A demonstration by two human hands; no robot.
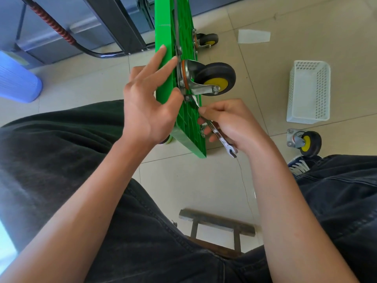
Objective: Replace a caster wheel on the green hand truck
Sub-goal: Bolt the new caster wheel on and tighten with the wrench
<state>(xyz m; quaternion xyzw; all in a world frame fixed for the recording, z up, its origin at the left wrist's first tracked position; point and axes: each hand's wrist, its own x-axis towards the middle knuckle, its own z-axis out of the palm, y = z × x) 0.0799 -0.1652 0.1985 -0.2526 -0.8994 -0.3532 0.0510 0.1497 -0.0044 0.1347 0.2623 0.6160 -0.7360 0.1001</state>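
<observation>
The right hand is gripping a silver steel spanner, its far end sitting on a bolt of the green plastic hand truck standing on edge. The left hand, fingers spread, is steadying the deck beside the mounted black-and-yellow caster wheel. A loose spare caster is lying on the floor at right.

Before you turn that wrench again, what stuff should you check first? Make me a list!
1. Wrench held firmly: ok, the right hand has its grip curled round the handle.
2. Wrench head seated on the bolt beside the caster wheel: cannot tell, the left thumb partly hides it.
3. Green hand truck steadied: ok, it stands on its edge and the left hand rests open against it.
4. Left thumb clear of the wrench head: not ok, it sits right next to it.
5. Spare caster wheel within sight: ok, on the floor by the white basket.
</observation>
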